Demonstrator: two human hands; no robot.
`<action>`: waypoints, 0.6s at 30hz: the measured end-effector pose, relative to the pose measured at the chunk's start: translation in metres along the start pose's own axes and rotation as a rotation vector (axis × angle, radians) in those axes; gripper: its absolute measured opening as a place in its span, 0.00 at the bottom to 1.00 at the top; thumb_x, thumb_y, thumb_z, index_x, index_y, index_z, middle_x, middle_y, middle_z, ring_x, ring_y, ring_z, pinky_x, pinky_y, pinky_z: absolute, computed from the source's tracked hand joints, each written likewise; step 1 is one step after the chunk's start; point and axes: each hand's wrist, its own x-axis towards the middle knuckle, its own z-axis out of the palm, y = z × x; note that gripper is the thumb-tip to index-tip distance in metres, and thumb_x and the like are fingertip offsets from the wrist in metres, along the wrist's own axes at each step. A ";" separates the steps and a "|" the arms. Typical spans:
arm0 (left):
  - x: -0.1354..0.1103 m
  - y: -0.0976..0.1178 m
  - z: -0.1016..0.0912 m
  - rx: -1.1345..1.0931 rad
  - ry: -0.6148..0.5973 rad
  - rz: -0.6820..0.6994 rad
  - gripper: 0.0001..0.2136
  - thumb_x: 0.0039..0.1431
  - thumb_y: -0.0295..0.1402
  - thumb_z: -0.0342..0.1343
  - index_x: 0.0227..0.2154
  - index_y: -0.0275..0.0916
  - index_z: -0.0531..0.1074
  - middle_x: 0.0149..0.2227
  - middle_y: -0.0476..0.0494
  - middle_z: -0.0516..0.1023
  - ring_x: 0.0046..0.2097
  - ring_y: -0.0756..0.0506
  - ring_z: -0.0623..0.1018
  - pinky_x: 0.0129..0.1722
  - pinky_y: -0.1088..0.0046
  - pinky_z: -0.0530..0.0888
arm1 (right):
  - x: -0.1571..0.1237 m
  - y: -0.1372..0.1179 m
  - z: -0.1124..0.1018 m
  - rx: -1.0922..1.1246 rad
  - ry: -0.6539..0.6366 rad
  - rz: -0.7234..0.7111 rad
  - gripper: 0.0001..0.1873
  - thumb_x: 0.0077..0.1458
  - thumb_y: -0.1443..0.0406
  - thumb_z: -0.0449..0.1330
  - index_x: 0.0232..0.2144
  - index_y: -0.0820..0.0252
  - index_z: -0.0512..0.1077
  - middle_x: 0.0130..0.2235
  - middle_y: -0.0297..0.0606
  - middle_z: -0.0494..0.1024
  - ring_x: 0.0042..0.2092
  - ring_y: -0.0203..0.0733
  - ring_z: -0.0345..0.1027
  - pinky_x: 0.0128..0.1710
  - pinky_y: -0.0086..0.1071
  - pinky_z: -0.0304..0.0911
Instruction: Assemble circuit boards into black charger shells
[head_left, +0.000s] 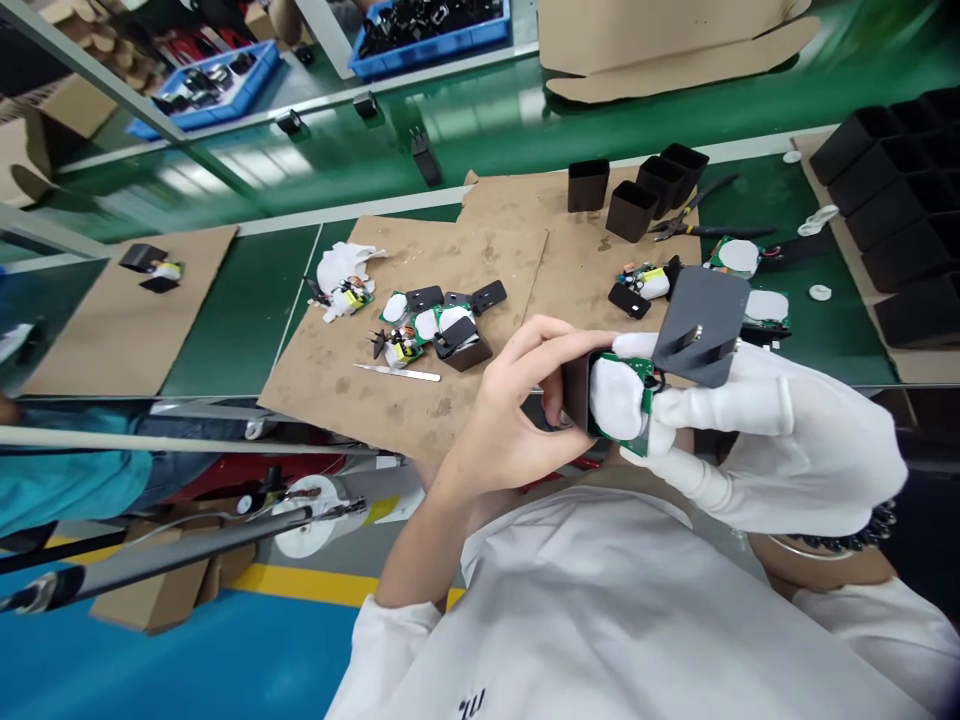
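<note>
1. Left hand (517,410), bare, is coming up from the lower left with the wrist bent. Its fingers are curling over the top of a black case (574,392) and the thumb is pressing from below, so it is clamped on the case.
2. Right hand (780,440), in a white glove, is reaching in from the right. Forefinger and thumb are closing on a circuit board (619,398), pinching it at the case mouth.
3. Both hands are meeting at chest height, just in front of the bench edge and above the white shirt (600,620).
4. The case is lying with its long axis left to right and its open end facing right, toward the glove.
5. The board, green with a white pad over it, is sticking partly out of that open end.
6. A black plug cover (701,322) is standing tilted above the gloved fingers, prongs pointing down and left. Cannot tell how it is joined to the board.
7. On the bench beyond, a cardboard sheet (450,290) is carrying loose parts (439,328), empty black shells (634,195) and pliers (694,215).
</note>
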 end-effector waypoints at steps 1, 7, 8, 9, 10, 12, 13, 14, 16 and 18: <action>0.000 -0.001 0.000 -0.005 -0.002 -0.005 0.26 0.51 0.25 0.66 0.54 0.47 0.74 0.47 0.44 0.71 0.30 0.54 0.69 0.26 0.78 0.73 | 0.000 0.000 0.001 -0.018 -0.004 -0.006 0.07 0.56 0.69 0.61 0.32 0.49 0.72 0.35 0.33 0.81 0.36 0.42 0.74 0.39 0.38 0.70; 0.003 -0.028 0.005 -0.121 0.009 -0.094 0.26 0.48 0.25 0.67 0.52 0.45 0.74 0.47 0.47 0.70 0.26 0.58 0.68 0.25 0.80 0.70 | 0.005 0.008 0.009 -0.253 0.037 0.011 0.06 0.57 0.70 0.61 0.30 0.53 0.70 0.37 0.38 0.77 0.40 0.45 0.73 0.38 0.37 0.67; 0.004 -0.036 0.008 -0.160 0.017 -0.129 0.27 0.46 0.26 0.68 0.51 0.45 0.74 0.46 0.47 0.70 0.26 0.58 0.68 0.25 0.80 0.70 | 0.006 0.013 0.011 -0.279 0.046 0.013 0.06 0.57 0.70 0.61 0.31 0.54 0.70 0.37 0.39 0.77 0.40 0.46 0.73 0.38 0.37 0.67; 0.005 -0.046 0.011 -0.196 0.030 -0.169 0.27 0.45 0.27 0.70 0.50 0.44 0.74 0.46 0.47 0.70 0.26 0.58 0.69 0.24 0.81 0.70 | 0.008 0.019 0.014 -0.301 0.054 0.017 0.05 0.58 0.70 0.61 0.31 0.55 0.71 0.38 0.40 0.76 0.40 0.47 0.73 0.38 0.38 0.67; 0.005 -0.055 0.015 -0.223 0.046 -0.211 0.27 0.43 0.29 0.72 0.49 0.43 0.74 0.46 0.47 0.70 0.26 0.58 0.69 0.24 0.81 0.69 | 0.009 0.025 0.017 -0.320 0.058 0.024 0.04 0.58 0.70 0.61 0.32 0.56 0.71 0.39 0.41 0.77 0.41 0.47 0.73 0.38 0.38 0.67; 0.006 -0.070 0.024 -0.243 0.074 -0.289 0.28 0.40 0.34 0.74 0.47 0.40 0.73 0.46 0.46 0.70 0.27 0.57 0.69 0.24 0.80 0.69 | 0.009 0.039 0.025 -0.343 0.026 0.046 0.04 0.59 0.69 0.60 0.32 0.56 0.71 0.39 0.40 0.78 0.40 0.47 0.74 0.38 0.37 0.67; 0.006 -0.076 0.028 -0.241 0.082 -0.321 0.28 0.39 0.37 0.75 0.46 0.39 0.73 0.45 0.45 0.70 0.27 0.57 0.70 0.24 0.80 0.69 | 0.008 0.044 0.028 -0.339 -0.012 0.065 0.04 0.59 0.69 0.61 0.32 0.56 0.72 0.38 0.40 0.78 0.39 0.46 0.75 0.37 0.36 0.68; 0.006 -0.080 0.032 -0.235 0.086 -0.346 0.28 0.39 0.38 0.75 0.44 0.38 0.73 0.45 0.45 0.70 0.27 0.57 0.69 0.24 0.80 0.69 | 0.007 0.049 0.031 -0.324 -0.057 0.086 0.03 0.58 0.68 0.63 0.32 0.55 0.72 0.39 0.39 0.79 0.39 0.46 0.76 0.37 0.36 0.68; 0.006 -0.084 0.038 -0.235 0.098 -0.373 0.28 0.39 0.39 0.76 0.43 0.37 0.73 0.44 0.46 0.69 0.27 0.57 0.69 0.24 0.79 0.68 | 0.001 0.056 0.033 -0.281 -0.134 0.110 0.07 0.55 0.64 0.67 0.37 0.55 0.74 0.43 0.40 0.81 0.42 0.49 0.78 0.40 0.38 0.71; 0.005 -0.084 0.040 -0.259 0.127 -0.381 0.27 0.39 0.38 0.76 0.43 0.37 0.73 0.43 0.46 0.68 0.27 0.57 0.69 0.24 0.80 0.68 | -0.004 0.058 0.028 -0.257 -0.087 0.117 0.13 0.55 0.61 0.69 0.43 0.53 0.76 0.52 0.42 0.81 0.49 0.53 0.78 0.46 0.41 0.73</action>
